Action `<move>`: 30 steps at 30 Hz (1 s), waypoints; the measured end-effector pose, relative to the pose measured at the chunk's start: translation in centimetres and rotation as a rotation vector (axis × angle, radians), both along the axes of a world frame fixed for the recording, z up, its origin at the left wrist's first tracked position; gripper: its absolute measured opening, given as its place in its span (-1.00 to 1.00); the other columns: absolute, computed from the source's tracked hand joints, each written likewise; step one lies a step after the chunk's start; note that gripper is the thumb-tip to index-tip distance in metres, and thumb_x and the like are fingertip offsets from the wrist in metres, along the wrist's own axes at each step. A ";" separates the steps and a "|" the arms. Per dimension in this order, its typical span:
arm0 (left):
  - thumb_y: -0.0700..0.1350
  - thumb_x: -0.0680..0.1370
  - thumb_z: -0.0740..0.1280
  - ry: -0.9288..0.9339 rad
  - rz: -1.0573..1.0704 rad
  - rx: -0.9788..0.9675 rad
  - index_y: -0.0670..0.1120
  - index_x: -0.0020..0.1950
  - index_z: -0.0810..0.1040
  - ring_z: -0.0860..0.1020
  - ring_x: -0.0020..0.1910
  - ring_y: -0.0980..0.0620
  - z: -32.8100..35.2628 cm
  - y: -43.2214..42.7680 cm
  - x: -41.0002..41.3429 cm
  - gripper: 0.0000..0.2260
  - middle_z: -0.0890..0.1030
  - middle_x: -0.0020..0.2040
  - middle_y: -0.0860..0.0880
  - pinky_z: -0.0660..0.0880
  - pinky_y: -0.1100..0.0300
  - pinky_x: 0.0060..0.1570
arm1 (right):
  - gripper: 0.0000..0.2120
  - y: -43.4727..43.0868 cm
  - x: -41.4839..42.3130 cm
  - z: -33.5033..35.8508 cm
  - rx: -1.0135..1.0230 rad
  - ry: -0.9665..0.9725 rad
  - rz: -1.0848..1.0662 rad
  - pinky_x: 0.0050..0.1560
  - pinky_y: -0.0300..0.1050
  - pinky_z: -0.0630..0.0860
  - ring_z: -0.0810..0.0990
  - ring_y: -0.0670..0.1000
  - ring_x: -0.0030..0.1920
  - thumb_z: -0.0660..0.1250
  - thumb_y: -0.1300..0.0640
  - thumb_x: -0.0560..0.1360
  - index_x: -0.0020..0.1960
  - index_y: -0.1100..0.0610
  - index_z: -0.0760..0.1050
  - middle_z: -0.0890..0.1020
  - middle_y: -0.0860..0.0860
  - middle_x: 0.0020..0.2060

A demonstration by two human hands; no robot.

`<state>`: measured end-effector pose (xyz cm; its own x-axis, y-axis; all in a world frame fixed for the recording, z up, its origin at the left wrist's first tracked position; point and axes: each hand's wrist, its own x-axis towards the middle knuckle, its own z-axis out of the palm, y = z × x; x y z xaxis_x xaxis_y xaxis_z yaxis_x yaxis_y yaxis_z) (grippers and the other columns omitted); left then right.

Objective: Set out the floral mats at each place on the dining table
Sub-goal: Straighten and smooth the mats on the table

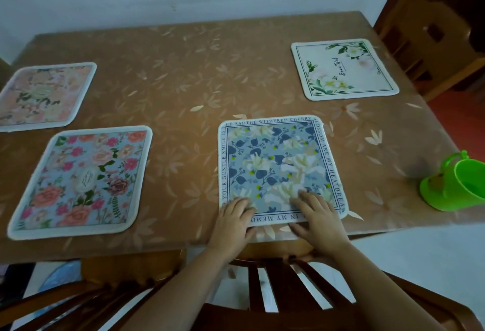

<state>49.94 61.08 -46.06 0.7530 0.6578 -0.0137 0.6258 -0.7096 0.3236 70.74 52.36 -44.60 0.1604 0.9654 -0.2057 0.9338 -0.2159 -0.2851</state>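
Observation:
Several floral mats lie flat on the dining table (183, 73). A blue mat with white flowers and a lettered border (275, 162) sits at the near edge. My left hand (232, 221) rests with fingers flat on its near left corner. My right hand (316, 216) presses its near right part, fingers spread. A pink-rose mat (81, 178) lies at the near left, a peach mat (42, 94) at the far left, and a white mat with green leaves (343, 69) at the far right.
A green plastic cup (456, 185) lies on its side at the table's right edge. A wooden chair back (275, 286) stands under my arms, another chair (430, 39) at the far right. A pale wall runs behind the table.

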 end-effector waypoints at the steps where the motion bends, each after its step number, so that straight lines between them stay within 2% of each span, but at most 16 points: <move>1: -0.09 0.44 0.38 -0.039 0.007 0.011 -0.17 0.18 0.52 0.38 0.29 -0.15 0.0 0.0 0.0 -0.66 0.48 0.24 -0.15 0.30 -0.10 0.28 | -0.48 0.0 0.1 0.0 0.008 0.023 -0.002 0.37 0.00 0.14 0.15 0.02 0.42 0.27 -0.16 0.44 0.35 -0.04 0.28 0.25 -0.02 0.42; 3: -0.15 0.37 0.46 -0.110 0.042 0.002 -0.19 0.07 0.58 0.48 0.18 -0.17 0.0 -0.2 0.0 -0.70 0.55 0.13 -0.16 0.40 -0.11 0.17 | -0.51 0.0 0.3 0.0 0.026 0.059 -0.011 0.37 0.01 0.16 0.17 0.03 0.41 0.30 -0.12 0.44 0.32 -0.01 0.34 0.27 -0.01 0.41; 9: -0.22 0.29 0.53 -0.176 0.030 0.009 -0.20 -0.11 0.65 0.58 -0.03 -0.14 0.5 -0.2 -0.2 -0.79 0.62 -0.07 -0.14 0.55 -0.04 -0.04 | -0.60 -0.4 1.2 0.1 0.075 0.131 -0.009 0.36 0.01 0.23 0.26 0.05 0.37 0.36 -0.01 0.43 0.23 0.07 0.46 0.36 0.02 0.34; 13: -0.24 0.28 0.53 -0.200 -0.014 0.033 -0.20 -0.22 0.64 0.57 -0.22 -0.07 1.2 -0.3 -0.2 -0.86 0.58 -0.23 -0.09 0.56 0.12 -0.24 | -0.67 -0.8 1.5 0.6 0.098 0.134 -0.020 0.10 0.01 0.45 0.40 0.11 0.21 0.37 0.13 0.41 0.16 0.14 0.50 0.47 0.11 0.17; 16: -0.27 0.26 0.54 -0.213 -0.025 0.029 -0.20 -0.32 0.60 0.55 -0.29 -0.05 1.5 -0.4 -0.2 -0.86 0.56 -0.30 -0.07 0.53 0.17 -0.34 | -0.75 -1.0 1.7 0.7 0.112 0.122 -0.049 0.00 0.05 0.48 0.44 0.16 0.10 0.37 0.20 0.38 0.05 0.21 0.53 0.50 0.15 0.06; 19: -0.28 0.25 0.54 -0.194 -0.019 0.014 -0.20 -0.34 0.57 0.56 -0.31 -0.06 1.5 -0.5 -0.3 -0.85 0.56 -0.32 -0.08 0.54 0.17 -0.35 | -0.81 -1.0 1.6 0.6 0.102 0.103 -0.052 0.00 0.07 0.46 0.45 0.17 0.05 0.36 0.21 0.37 -0.04 0.24 0.52 0.52 0.16 0.00; 25: -0.31 0.27 0.50 -0.156 0.018 -0.033 -0.21 -0.33 0.54 0.56 -0.28 -0.12 1.6 -0.4 -0.3 -0.85 0.57 -0.29 -0.13 0.55 0.03 -0.30 | -0.88 -0.9 1.3 0.7 0.128 0.112 -0.035 -0.04 0.12 0.47 0.49 0.21 -0.04 0.39 0.29 0.33 -0.14 0.28 0.52 0.54 0.21 -0.11; 30: -0.31 0.23 0.52 -0.152 0.007 -0.014 -0.21 -0.35 0.53 0.56 -0.31 -0.11 1.8 -0.5 -0.2 -0.83 0.56 -0.31 -0.12 0.55 0.06 -0.34 | -0.88 -0.7 1.0 1.2 0.170 0.124 -0.019 -0.14 0.13 0.52 0.53 0.23 -0.16 0.42 0.38 0.25 -0.24 0.31 0.51 0.56 0.24 -0.22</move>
<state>49.78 60.55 -44.29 0.7426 0.6635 0.0911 0.5735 -0.7002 0.4252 71.72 51.63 -43.45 0.1622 0.9850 -0.0591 0.8854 -0.1718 -0.4319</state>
